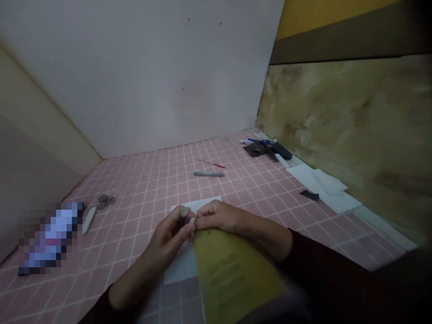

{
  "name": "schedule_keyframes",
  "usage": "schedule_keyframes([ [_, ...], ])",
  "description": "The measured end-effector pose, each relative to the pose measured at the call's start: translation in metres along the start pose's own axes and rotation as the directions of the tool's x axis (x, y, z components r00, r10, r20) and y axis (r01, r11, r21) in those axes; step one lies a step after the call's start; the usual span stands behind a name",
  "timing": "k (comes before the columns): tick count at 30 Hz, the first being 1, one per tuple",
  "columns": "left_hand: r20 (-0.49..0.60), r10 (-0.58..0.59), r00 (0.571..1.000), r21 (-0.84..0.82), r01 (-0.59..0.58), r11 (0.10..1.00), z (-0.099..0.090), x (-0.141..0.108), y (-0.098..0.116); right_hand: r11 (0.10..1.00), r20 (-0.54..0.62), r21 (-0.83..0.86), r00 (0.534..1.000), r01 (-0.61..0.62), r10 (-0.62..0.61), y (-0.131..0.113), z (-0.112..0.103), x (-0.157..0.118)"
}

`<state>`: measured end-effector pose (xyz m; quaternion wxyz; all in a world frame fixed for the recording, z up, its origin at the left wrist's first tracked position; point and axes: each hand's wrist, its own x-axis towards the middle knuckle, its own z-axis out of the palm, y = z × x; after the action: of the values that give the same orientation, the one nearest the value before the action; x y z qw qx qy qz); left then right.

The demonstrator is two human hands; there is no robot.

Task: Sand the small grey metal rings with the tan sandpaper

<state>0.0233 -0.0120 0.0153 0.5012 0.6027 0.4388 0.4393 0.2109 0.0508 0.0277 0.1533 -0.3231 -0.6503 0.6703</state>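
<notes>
In the head view my left hand (170,234) pinches a small pale piece (192,220) between thumb and fingers. A greyish wrap or cap (184,211) covers one of its fingertips. My right hand (216,217) is closed against the same piece, its thumb and finger meeting my left fingertips. Just under the right hand, a yellow sheet (236,274) with faint dark print slants towards me. Whether the right fingers also grip its upper edge is hidden. White paper (182,265) lies on the tiles beneath both hands.
Beyond my hands lie a grey rod (208,173) and a thin red-handled tool (218,165). Scissors (105,200), a white strip (89,220) and a pixelated phone-like object (54,238) are left. Dark scraps (256,148) and white papers (324,186) line the right wall.
</notes>
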Motion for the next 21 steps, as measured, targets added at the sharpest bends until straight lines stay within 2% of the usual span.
schedule_keyframes([
  [1, -0.001, 0.021, 1.000, 0.043, -0.021, 0.999, 0.000, -0.001, 0.000, 0.995, 0.066, 0.082, 0.996, -0.064, 0.059, 0.001, 0.000, 0.001],
  [2, 0.001, 0.020, 1.000, 0.065, -0.020, 0.998, -0.001, -0.001, -0.001, 0.991, 0.077, 0.101, 0.994, -0.090, 0.082, 0.001, 0.000, 0.001],
  [3, 0.004, -0.001, 1.000, 0.060, 0.001, 0.998, -0.001, 0.000, -0.003, 0.996, 0.029, 0.051, 0.997, -0.069, 0.067, 0.001, 0.000, 0.001],
  [4, 0.012, -0.043, 0.999, 0.028, 0.042, 0.999, -0.002, 0.001, -0.006, 0.999, -0.054, -0.051, 0.998, -0.016, 0.013, 0.000, 0.001, 0.000],
  [6, 0.053, -0.136, 0.989, -0.076, 0.140, 0.987, -0.003, 0.003, -0.012, 0.953, -0.193, -0.288, 0.969, 0.091, -0.151, -0.004, 0.003, -0.002],
  [8, 0.087, -0.154, 0.984, -0.120, 0.164, 0.979, -0.004, 0.003, -0.014, 0.925, -0.225, -0.361, 0.951, 0.120, -0.211, -0.007, 0.005, -0.004],
  [9, 0.088, -0.128, 0.988, -0.092, 0.136, 0.986, -0.004, 0.002, -0.012, 0.947, -0.199, -0.305, 0.965, 0.103, -0.169, -0.007, 0.005, -0.004],
  [11, 0.082, -0.034, 0.996, 0.033, 0.031, 0.999, -0.004, 0.000, -0.005, 0.996, -0.057, -0.084, 0.998, -0.004, -0.001, -0.006, 0.003, -0.003],
  [13, 0.075, 0.037, 0.996, 0.119, -0.046, 0.992, -0.003, -0.001, -0.001, 0.990, 0.082, 0.074, 0.990, -0.124, 0.118, -0.004, 0.000, -0.001],
  [14, 0.071, 0.040, 0.997, 0.114, -0.048, 0.992, -0.002, -0.001, 0.000, 0.989, 0.078, 0.071, 0.989, -0.131, 0.126, -0.003, -0.001, 0.000],
  [16, 0.070, -0.031, 0.997, 0.016, 0.030, 0.999, -0.001, 0.001, -0.004, 0.995, -0.058, -0.097, 0.998, -0.028, 0.022, -0.002, -0.001, 0.000],
  [18, 0.106, -0.149, 0.983, -0.119, 0.162, 0.980, 0.000, 0.003, -0.009, 0.938, -0.163, -0.336, 0.976, 0.083, -0.145, -0.002, 0.000, -0.001],
  [19, 0.142, -0.201, 0.969, -0.146, 0.221, 0.964, 0.000, 0.004, -0.012, 0.900, -0.174, -0.422, 0.964, 0.112, -0.202, -0.002, 0.001, -0.002],
  [21, 0.137, -0.208, 0.968, -0.132, 0.226, 0.965, 0.001, 0.005, -0.014, 0.859, -0.171, -0.502, 0.961, 0.104, -0.216, -0.002, 0.004, -0.004],
])
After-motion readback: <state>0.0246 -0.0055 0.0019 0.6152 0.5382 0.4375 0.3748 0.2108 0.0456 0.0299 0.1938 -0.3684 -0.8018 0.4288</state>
